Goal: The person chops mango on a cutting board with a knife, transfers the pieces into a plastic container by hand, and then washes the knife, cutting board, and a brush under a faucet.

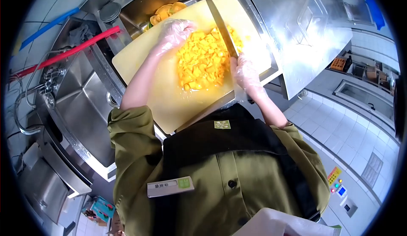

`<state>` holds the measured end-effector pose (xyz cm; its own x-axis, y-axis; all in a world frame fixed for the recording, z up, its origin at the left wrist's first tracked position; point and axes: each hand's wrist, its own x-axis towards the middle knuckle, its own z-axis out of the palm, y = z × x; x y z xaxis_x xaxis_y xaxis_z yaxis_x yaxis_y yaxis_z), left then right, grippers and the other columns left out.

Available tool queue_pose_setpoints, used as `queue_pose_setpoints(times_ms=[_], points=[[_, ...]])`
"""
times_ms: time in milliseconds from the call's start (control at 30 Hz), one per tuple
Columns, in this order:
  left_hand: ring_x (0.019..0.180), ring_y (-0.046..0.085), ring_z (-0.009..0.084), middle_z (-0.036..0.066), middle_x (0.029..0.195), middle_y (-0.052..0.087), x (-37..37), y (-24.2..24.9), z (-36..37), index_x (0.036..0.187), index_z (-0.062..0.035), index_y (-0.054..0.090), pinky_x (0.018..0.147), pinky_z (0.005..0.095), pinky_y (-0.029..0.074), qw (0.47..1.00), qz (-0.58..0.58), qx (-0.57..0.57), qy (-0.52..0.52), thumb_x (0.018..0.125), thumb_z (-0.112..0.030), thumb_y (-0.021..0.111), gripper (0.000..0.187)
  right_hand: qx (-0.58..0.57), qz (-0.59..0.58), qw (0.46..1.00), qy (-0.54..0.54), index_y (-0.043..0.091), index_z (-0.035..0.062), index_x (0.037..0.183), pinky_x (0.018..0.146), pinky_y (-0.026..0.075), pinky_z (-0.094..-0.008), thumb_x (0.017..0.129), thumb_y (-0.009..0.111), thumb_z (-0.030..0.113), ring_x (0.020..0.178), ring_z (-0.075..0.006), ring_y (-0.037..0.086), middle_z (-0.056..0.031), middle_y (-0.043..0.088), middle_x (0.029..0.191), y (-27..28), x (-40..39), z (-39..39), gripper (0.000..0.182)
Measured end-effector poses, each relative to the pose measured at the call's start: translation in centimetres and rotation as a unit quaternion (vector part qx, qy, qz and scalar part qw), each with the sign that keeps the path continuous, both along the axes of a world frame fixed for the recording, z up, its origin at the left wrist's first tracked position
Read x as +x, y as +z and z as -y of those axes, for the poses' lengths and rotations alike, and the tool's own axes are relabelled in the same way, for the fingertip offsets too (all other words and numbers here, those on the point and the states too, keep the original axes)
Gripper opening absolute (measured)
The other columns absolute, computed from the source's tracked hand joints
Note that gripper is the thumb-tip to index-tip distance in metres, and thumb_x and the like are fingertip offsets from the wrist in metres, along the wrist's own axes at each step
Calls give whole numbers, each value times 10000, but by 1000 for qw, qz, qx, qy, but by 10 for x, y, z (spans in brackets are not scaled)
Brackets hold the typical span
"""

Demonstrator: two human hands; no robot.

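My right hand, in a clear plastic glove, is closed round the handle of a long knife. The blade points away from me and lies across the right part of a heap of diced orange-yellow fruit, which looks like mango. At the heap's upper left edge is my gloved left hand, its fingers curled in. Whatever those fingers may hold is hidden by the glove. Under the fruit is a large pale cutting board, set at an angle over a sink, with wet juice showing round the pieces.
Fruit peels or halves lie in the sink behind the board. A second steel sink is on the left, with a red pipe above it. To the right, a clear container stands on a shiny steel counter.
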<state>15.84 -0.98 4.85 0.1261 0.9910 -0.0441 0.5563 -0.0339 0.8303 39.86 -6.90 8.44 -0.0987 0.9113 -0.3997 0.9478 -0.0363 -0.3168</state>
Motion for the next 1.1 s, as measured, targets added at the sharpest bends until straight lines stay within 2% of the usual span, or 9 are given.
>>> queue_pose_setpoints(times_ms=[33, 133, 400, 500, 567, 800, 900, 1000, 1100], points=[[858, 607, 205, 89, 948, 634, -2, -5, 3, 968, -66, 628, 762, 287, 463, 999, 40, -11, 25, 799, -147, 574, 195, 8, 5, 1000, -1, 500, -25, 966, 785, 423, -441, 834, 436, 236, 859, -404, 547, -274, 568, 889, -2, -1, -1, 300], [861, 597, 244, 103, 928, 631, -7, -16, 5, 954, -64, 631, 771, 316, 460, 995, -85, 53, 11, 806, -173, 569, 194, -9, 7, 1000, 13, 503, -22, 965, 777, 426, -442, 838, 436, 248, 853, -400, 550, -275, 569, 885, 9, -5, -8, 305], [744, 592, 293, 150, 794, 615, 6, -20, 1, 823, -41, 626, 676, 344, 472, 986, -12, 127, -104, 705, -98, 605, 132, 4, 36, 999, 24, 491, -22, 975, 753, 437, -444, 841, 445, 285, 815, -411, 556, -268, 577, 848, -11, -15, 5, 338], [743, 599, 287, 147, 795, 621, 5, -27, 7, 825, -47, 637, 680, 328, 471, 988, 116, 57, -82, 704, -83, 597, 132, -33, 1, 999, -15, 499, -11, 950, 751, 436, -448, 841, 460, 288, 810, -406, 558, -268, 576, 830, 16, -18, 4, 321], [729, 598, 280, 134, 770, 621, 2, -23, 7, 821, -50, 639, 672, 326, 469, 990, 81, 89, -72, 702, -77, 592, 131, 46, -8, 998, 42, 508, -7, 909, 694, 451, -453, 842, 468, 285, 750, -402, 571, -247, 586, 779, 1, -14, 8, 302], [725, 589, 260, 119, 757, 617, -12, -13, 25, 796, -64, 649, 658, 332, 464, 991, 3, 134, -25, 700, -106, 612, 111, 5, -20, 999, 29, 513, 5, 918, 761, 425, -458, 854, 436, 299, 820, -413, 550, -264, 578, 836, -8, -26, 12, 311], [746, 596, 257, 102, 813, 629, -13, -37, 25, 828, -76, 646, 680, 323, 465, 980, -85, 178, 31, 725, -95, 608, 112, -25, -22, 999, 23, 510, -7, 918, 763, 427, -452, 860, 431, 311, 836, -392, 556, -271, 573, 851, 14, -30, 6, 333], [752, 590, 256, 97, 831, 624, -10, -24, 33, 860, -86, 646, 686, 325, 462, 986, -90, 139, 25, 720, -110, 614, 145, -15, 3, 999, 41, 504, -9, 892, 733, 435, -451, 858, 442, 304, 807, -388, 563, -256, 580, 821, -4, -30, 12, 321], [761, 600, 242, 117, 831, 635, -8, -21, 38, 863, -46, 644, 703, 327, 465, 997, 6, 69, 31, 736, -113, 621, 145, 33, 8, 997, 67, 499, -2, 873, 694, 442, -453, 857, 450, 294, 760, -387, 568, -235, 586, 774, -2, -28, 7, 301]])
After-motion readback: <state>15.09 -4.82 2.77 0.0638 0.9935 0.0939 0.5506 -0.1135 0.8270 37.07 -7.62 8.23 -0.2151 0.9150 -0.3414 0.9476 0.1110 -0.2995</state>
